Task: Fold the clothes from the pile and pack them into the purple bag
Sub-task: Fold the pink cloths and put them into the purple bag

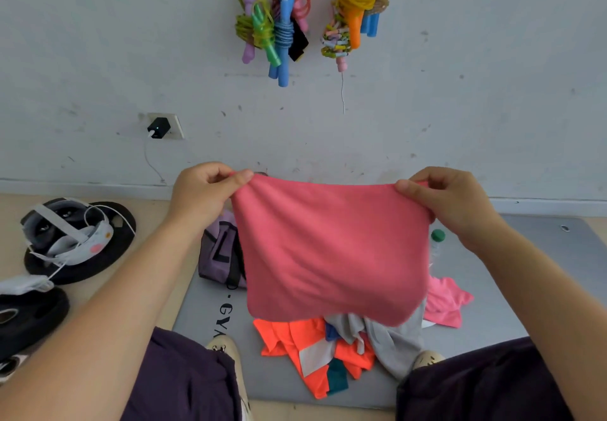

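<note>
Both hands are pinching the top corners of a pink cloth (331, 250), the left hand (205, 195) and right hand (451, 205) each closing thumb against fingers so the cloth is hanging flat with its top edge running left to right. The purple bag (220, 253) is lying behind the cloth's lower left, nearer the left hand. The pile (341, 351) is lying directly below on the grey mat (492, 305).

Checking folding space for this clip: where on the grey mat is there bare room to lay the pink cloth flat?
Bare grey mat lies right of the light pink garment, up to the far right corner. A narrower strip runs left of the orange garment, below the purple bag. The middle is crowded by the pile.
</note>
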`<state>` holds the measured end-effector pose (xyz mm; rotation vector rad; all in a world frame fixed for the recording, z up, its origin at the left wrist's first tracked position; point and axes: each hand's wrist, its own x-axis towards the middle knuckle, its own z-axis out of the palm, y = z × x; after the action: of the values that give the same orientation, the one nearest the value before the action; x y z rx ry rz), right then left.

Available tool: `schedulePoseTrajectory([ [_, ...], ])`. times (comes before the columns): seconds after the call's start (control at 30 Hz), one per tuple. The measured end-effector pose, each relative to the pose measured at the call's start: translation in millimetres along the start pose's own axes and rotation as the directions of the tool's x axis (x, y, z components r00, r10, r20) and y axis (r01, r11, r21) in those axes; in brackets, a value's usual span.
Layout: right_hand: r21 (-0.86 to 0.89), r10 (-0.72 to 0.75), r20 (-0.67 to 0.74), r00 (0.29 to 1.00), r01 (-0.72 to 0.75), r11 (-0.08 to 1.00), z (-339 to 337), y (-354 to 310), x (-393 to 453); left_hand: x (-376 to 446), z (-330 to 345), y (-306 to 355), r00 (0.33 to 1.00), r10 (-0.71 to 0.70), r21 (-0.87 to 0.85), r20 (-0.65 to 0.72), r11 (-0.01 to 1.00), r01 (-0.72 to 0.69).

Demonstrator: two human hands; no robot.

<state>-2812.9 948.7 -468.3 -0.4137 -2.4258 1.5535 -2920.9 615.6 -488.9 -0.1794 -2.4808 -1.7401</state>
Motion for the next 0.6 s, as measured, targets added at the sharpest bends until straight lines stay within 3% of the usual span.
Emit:
schedulePoseTrajectory([
  [0.1,-0.026,0.026,0.080,0.996,-0.024,0.999,8.3,-4.1,-6.2,-5.9,12.1,1.7,0.996,-0.065,-0.063,0.062,0.996,0.069],
  [0.2,0.080,0.030,0.280,0.960,-0.054,0.995,18.6,-12.9,-17.4,-16.6,27.0,11.6,0.991,-0.067,-0.110,0.114,0.991,0.080],
  [0.4,0.159,-0.032,0.654,0.756,-0.097,0.983,35.7,-29.0,-36.9,-43.8,54.3,31.6,0.947,-0.044,-0.186,0.318,0.977,0.108],
  [0.47,0.202,-0.084,0.677,0.731,-0.075,0.977,41.4,-33.9,-41.0,-51.3,58.8,35.6,0.921,-0.029,-0.185,0.389,0.977,0.109],
  [0.6,0.165,-0.148,0.498,0.854,0.075,0.984,49.4,-41.1,-46.5,-60.7,61.6,44.8,0.884,-0.043,-0.236,0.465,0.957,0.171],
])
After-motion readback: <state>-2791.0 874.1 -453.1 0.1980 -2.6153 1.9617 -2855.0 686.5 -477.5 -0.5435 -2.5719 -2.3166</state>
